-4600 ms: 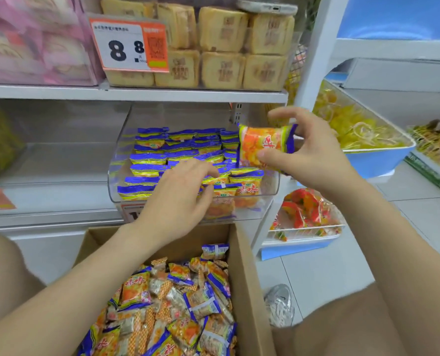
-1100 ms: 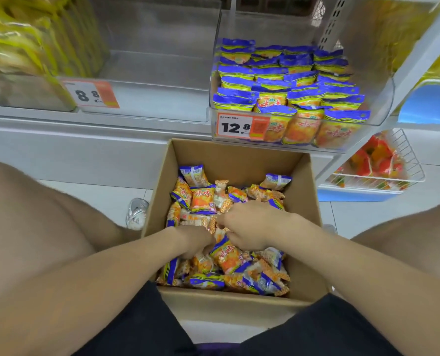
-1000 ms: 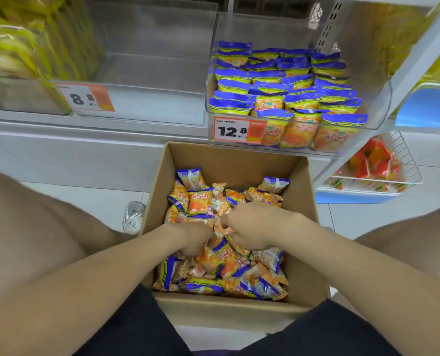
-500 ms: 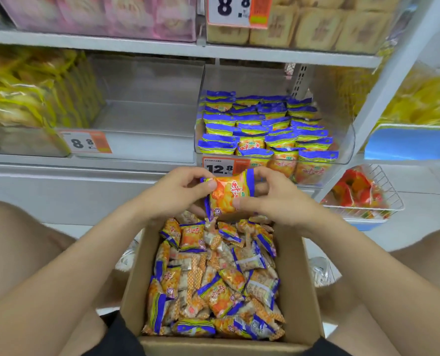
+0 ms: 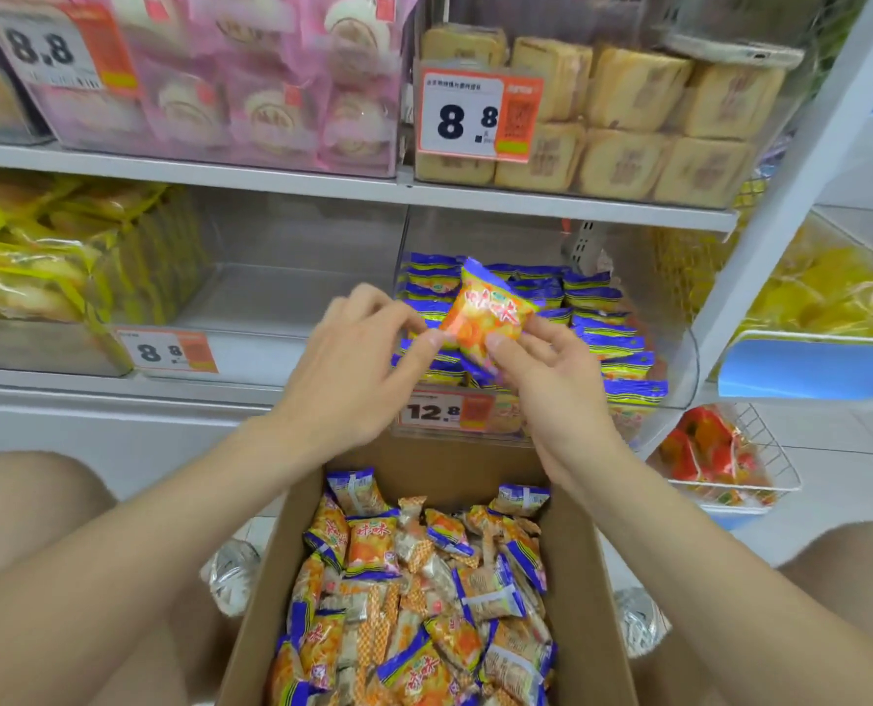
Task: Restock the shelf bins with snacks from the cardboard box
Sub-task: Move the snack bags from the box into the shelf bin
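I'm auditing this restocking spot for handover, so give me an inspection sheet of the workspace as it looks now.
Surface: white shelf carries clear bins.
Job's things: open cardboard box holds loose snack packets; one orange packet is held up before the clear bin of rowed blue-topped packets, with a 12.8 price tag.
Clutter: translucent object on the floor left of the box; cannot tell what.
Grippers: left hand and right hand both pinch the orange packet.
Cables: nothing seen.
Surroundings: yellow packets in the left bin, pink-wrapped cakes and tan pastries above, wire basket of red packets at right.
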Demonstrator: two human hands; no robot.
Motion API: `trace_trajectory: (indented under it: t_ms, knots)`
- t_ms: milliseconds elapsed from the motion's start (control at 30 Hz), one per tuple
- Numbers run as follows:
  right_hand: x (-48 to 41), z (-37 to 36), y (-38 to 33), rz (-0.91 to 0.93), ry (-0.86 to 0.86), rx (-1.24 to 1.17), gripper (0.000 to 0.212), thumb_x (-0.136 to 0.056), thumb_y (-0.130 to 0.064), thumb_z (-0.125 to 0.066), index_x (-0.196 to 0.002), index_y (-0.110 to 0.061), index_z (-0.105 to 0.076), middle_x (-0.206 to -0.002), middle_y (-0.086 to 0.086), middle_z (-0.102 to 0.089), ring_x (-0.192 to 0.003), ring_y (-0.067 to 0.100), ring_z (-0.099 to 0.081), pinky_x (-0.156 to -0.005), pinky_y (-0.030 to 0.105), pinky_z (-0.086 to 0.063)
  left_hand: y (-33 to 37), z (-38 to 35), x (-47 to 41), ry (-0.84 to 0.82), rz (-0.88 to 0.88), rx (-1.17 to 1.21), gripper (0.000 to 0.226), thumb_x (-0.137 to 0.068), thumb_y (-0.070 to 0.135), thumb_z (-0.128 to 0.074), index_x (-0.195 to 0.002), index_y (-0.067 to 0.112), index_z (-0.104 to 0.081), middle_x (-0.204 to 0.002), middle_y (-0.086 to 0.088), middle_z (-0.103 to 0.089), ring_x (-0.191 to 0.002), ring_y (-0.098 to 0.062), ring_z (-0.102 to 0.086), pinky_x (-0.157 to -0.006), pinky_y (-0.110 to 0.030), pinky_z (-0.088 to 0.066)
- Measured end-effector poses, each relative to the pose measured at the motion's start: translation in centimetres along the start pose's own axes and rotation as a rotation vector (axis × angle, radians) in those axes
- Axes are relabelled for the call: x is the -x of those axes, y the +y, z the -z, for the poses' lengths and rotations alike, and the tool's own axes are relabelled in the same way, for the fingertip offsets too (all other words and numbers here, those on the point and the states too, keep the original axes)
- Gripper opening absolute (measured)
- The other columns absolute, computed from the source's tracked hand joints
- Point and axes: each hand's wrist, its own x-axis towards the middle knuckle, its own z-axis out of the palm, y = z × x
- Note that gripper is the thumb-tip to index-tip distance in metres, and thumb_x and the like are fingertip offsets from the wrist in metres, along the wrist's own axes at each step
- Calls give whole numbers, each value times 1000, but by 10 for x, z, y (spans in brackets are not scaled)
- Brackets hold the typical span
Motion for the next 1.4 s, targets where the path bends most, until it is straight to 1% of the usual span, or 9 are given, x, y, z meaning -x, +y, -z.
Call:
trace_trajectory:
  t_ms: [67,167,367,433,500,567,867,1233,1400]
  knots:
    - [-29,-5,-5,110,43,131,39,-97,-17,-74,-130,-16,-54,-108,0,-78,-95,8,-76,-87,26,-59,-15,-3,-14,9,-1,-122,34,-102,44,-56,-129,23,-60,-130,-1,-47,-116,-26,-49,-95,-47,-48]
    - [-82,-17,0,304,87,465,34,-93,-24,-75,-120,-27,-55,-101,-5,-76,-90,10,-75,-86,36,-59,-29,-17,-26,-83,107,-121,57,-97,31,-64,-148,17,-42,-150,-8,-35,-125,-39,-48,-99,-54,-48]
    - [-182,-53,18,296,227,735,34,-93,-25,-74,-119,-6,-66,-117,12,-71,-111,36,-66,-89,38,-53,-24,-33,-44,-169,130,-382,83,-97,49,-57,-160,11,-17,-170,-14,-4,-129,-45,-46,-96,-51,-47]
    - [-204,-61,18,291,233,821,33,-98,-27,-71,-121,-4,-65,-120,14,-71,-114,36,-66,-88,36,-51,-25,-35,-45,-216,98,-409,71,-99,49,-52,-154,12,-28,-170,-13,-3,-129,-44,-45,-96,-50,-45]
    - [-221,-68,19,263,202,955,30,-100,-29,-68,-121,-7,-68,-121,11,-72,-114,32,-67,-84,34,-52,-25,-39,-45,-293,121,-319,43,-99,45,-53,-126,11,-49,-166,-12,-10,-121,-42,-50,-92,-47,-44]
    - [-233,-73,23,259,139,1024,29,-99,-23,-69,-125,-11,-65,-124,8,-71,-115,29,-67,-85,32,-53,-23,-42,-44,-322,152,-250,31,-97,42,-57,-104,12,-51,-161,-12,-14,-107,-38,-51,-88,-45,-45]
    - [-250,-79,26,186,69,1325,37,-98,-15,-65,-132,-6,-56,-127,14,-64,-116,33,-65,-87,39,-58,-25,-46,-43,-239,108,-265,30,-95,44,-58,-102,15,-56,-150,-14,-27,-86,-35,-59,-85,-48,-54]
    - [-196,-64,13,134,240,1343,51,-83,-32,-72,-126,-11,-57,-120,13,-67,-114,37,-64,-97,48,-55,-21,-40,-39,-233,81,-345,36,-96,46,-57,-116,17,-51,-135,-12,-35,-97,-34,-54,-77,-43,-47]
    - [-96,-51,0,485,92,966,18,-92,-23,-54,-94,-20,-72,-80,-5,-71,-74,15,-66,-72,33,-56,-5,-25,-15,54,-58,-375,30,-90,34,-62,-111,15,-54,-125,-11,-42,-108,-33,-44,-79,-43,-47]
